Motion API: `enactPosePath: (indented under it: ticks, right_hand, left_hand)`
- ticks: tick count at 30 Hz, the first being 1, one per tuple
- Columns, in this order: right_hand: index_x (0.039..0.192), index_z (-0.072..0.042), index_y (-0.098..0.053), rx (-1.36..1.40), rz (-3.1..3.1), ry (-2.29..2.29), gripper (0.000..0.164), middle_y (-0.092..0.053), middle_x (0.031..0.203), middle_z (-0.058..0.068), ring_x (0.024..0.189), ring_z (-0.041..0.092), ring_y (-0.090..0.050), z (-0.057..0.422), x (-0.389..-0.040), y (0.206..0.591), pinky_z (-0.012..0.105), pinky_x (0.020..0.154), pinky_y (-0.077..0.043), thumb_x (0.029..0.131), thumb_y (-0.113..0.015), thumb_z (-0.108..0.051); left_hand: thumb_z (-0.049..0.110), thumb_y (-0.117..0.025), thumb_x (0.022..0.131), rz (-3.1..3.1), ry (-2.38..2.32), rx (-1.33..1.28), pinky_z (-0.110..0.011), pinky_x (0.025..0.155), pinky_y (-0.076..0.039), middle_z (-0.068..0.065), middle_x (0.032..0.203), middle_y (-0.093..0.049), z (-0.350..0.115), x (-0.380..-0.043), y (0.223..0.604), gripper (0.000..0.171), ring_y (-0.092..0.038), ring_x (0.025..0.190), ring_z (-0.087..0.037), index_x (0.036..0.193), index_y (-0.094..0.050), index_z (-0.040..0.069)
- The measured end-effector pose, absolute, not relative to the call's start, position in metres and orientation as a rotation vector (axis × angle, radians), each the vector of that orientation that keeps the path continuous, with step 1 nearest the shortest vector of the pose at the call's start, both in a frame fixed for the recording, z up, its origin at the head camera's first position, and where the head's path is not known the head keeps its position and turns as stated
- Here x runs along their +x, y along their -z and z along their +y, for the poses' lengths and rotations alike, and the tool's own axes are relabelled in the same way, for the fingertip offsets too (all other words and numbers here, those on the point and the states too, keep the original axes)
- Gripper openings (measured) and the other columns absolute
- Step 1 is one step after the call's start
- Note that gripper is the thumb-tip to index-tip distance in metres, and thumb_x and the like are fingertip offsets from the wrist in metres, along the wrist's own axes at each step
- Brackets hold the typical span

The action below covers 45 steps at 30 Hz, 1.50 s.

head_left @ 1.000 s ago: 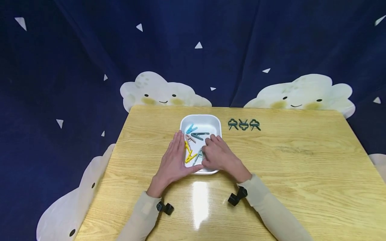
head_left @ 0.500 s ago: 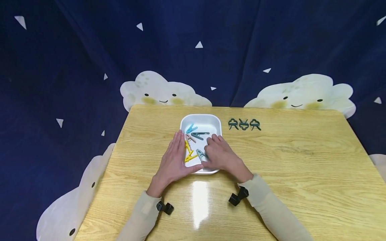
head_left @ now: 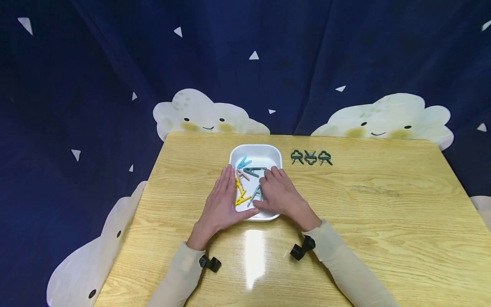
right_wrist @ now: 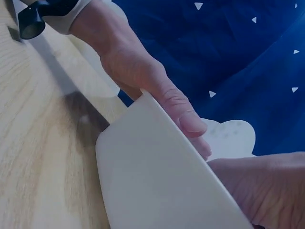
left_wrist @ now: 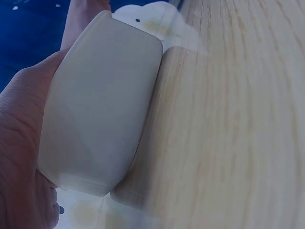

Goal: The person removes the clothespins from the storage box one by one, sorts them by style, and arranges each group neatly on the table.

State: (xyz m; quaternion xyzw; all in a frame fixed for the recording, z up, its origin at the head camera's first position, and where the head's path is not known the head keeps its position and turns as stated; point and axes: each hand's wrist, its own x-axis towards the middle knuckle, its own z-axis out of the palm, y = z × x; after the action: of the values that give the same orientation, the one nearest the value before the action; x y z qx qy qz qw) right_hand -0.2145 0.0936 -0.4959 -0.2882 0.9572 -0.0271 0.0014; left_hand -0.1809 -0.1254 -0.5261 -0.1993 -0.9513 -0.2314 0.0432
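Note:
A white plastic tub (head_left: 255,148) stands on the wooden table with several clothespins in it. My left hand (head_left: 219,200) lies flat along its left side, fingers straight and thumb stretched over the near rim. Curled fingers of my right hand (head_left: 278,192) reach over the right rim and grip a pale green clothespin (head_left: 256,195), partly hidden by the hand. Beside it lie yellow clothespins (head_left: 241,199), a pink clothespin (head_left: 242,175), a dark green clothespin (head_left: 253,171) and a light blue clothespin (head_left: 243,162). Both wrist views show the tub's outer wall (left_wrist: 102,105).
Three dark green plant clips (head_left: 310,158) lie in a row on the table (head_left: 383,204), right of the tub near the back edge. Behind the table hangs a navy curtain (head_left: 230,55) with white triangles and smiling clouds.
The pale green clothespin has turned back and forth beside my right fingers. My right thumb has shifted slightly away from the near rim. My left hand keeps its place on the tub.

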Motion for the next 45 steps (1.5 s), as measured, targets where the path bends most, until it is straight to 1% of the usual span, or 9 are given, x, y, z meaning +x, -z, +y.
enactPosePath:
  ticks: [2,5,13,19,22,27,35,41,45]
  right_hand:
    - [0.106,-0.002,-0.071,-0.903,3.014,0.086,0.071,-0.059,0.104,0.011,0.099,0.03,-0.045,0.094,-0.215,0.496,0.043,0.092,-0.042,0.081,-0.076,-0.068]
    - [0.106,-0.001,-0.07,-0.914,3.011,0.102,0.077,-0.06,0.106,0.013,0.1,0.03,-0.045,0.092,-0.215,0.498,0.044,0.092,-0.042,0.08,-0.073,-0.073]
    - [0.104,-0.002,-0.068,-0.944,3.016,0.073,0.081,-0.059,0.103,0.012,0.1,0.03,-0.046,0.088,-0.213,0.503,0.044,0.092,-0.041,0.08,-0.069,-0.079]
    - [0.1,0.001,-0.069,-0.874,3.08,0.015,0.086,-0.062,0.106,0.017,0.102,0.033,-0.047,0.085,-0.208,0.503,0.045,0.094,-0.041,0.083,-0.06,-0.083]
    - [0.093,0.0,-0.069,-0.842,3.101,0.022,0.082,-0.063,0.101,0.016,0.099,0.033,-0.048,0.084,-0.206,0.502,0.045,0.091,-0.041,0.081,-0.064,-0.081]
    - [0.088,-0.003,-0.067,-0.816,3.093,0.034,0.074,-0.06,0.096,0.013,0.097,0.03,-0.047,0.082,-0.206,0.503,0.042,0.088,-0.04,0.077,-0.072,-0.076]
    - [0.1,-0.001,-0.068,-0.807,3.06,0.031,0.076,-0.058,0.101,0.013,0.099,0.03,-0.045,0.084,-0.207,0.505,0.042,0.088,-0.039,0.079,-0.074,-0.074]
    - [0.093,-0.002,-0.067,-0.83,3.064,0.072,0.072,-0.058,0.1,0.012,0.097,0.029,-0.045,0.085,-0.208,0.506,0.041,0.087,-0.039,0.078,-0.076,-0.073]
    - [0.094,-0.002,-0.068,-0.861,3.067,0.077,0.074,-0.056,0.096,0.01,0.095,0.029,-0.044,0.084,-0.209,0.507,0.041,0.087,-0.039,0.076,-0.076,-0.074]
  left_hand:
    - [0.093,-0.057,0.076,-2.906,0.707,-0.615,-0.047,0.13,-0.017,-0.016,0.176,0.001,-0.126,-0.181,0.526,0.141,0.0,0.162,-0.027,0.166,0.002,0.001]
    - [0.093,-0.056,0.077,-2.905,0.695,-0.62,-0.047,0.13,-0.017,-0.016,0.176,0.002,-0.126,-0.181,0.525,0.141,0.001,0.162,-0.027,0.166,0.003,0.001]
    - [0.095,-0.053,0.077,-2.909,0.699,-0.615,-0.046,0.13,-0.015,-0.015,0.176,0.003,-0.125,-0.182,0.525,0.141,0.002,0.162,-0.026,0.166,0.004,0.002]
    - [0.093,-0.054,0.077,-2.91,0.7,-0.62,-0.046,0.13,-0.015,-0.016,0.176,0.001,-0.125,-0.181,0.525,0.14,0.002,0.162,-0.026,0.166,0.002,0.001]
    - [0.094,-0.054,0.077,-2.909,0.708,-0.618,-0.046,0.13,-0.015,-0.016,0.176,0.001,-0.124,-0.181,0.525,0.14,0.002,0.162,-0.026,0.166,0.003,0.001]
    - [0.096,-0.053,0.076,-2.9,0.718,-0.62,-0.046,0.13,-0.016,-0.017,0.175,0.0,-0.123,-0.181,0.525,0.142,0.0,0.162,-0.027,0.166,0.003,0.001]
    - [0.095,-0.054,0.076,-2.904,0.708,-0.624,-0.044,0.13,-0.015,-0.016,0.175,0.002,-0.123,-0.181,0.524,0.142,0.001,0.162,-0.027,0.166,0.002,0.0]
    - [0.093,-0.054,0.077,-2.901,0.709,-0.618,-0.045,0.13,-0.015,-0.016,0.175,0.001,-0.124,-0.18,0.525,0.14,0.0,0.162,-0.027,0.166,0.001,0.0]
    - [0.09,-0.059,0.078,-2.896,0.7,-0.614,-0.045,0.13,-0.016,-0.017,0.175,0.0,-0.124,-0.181,0.526,0.139,-0.002,0.162,-0.029,0.166,0.0,-0.001]
